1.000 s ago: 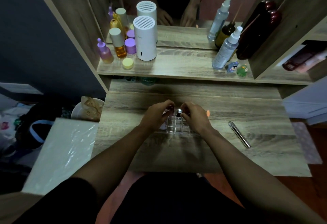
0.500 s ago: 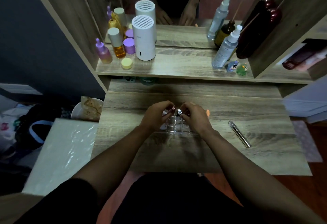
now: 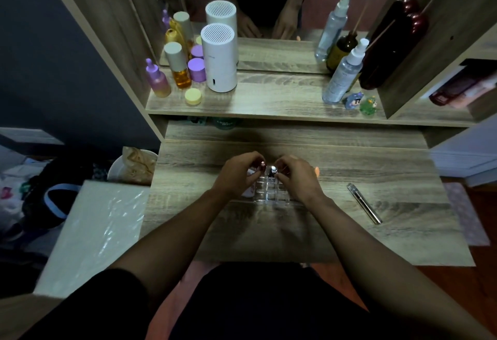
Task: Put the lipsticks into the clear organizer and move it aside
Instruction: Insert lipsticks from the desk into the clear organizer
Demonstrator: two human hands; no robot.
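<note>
My two hands sit close together over the clear organizer (image 3: 271,191) at the middle of the desk (image 3: 269,237), left hand (image 3: 238,175) and right hand (image 3: 297,178) nearly touching above it. To my right the wood lies bare up to a slim silver pen (image 3: 364,203) lying slantwise, with more bare wood past it. To my left I see open desk up to its edge, where a white box (image 3: 91,234) butts against it. In front, the raised shelf (image 3: 269,103) overhangs the back strip, crowded with bottles (image 3: 341,81) and a white cylinder (image 3: 219,57). Nearer me the desk is bare.
</note>
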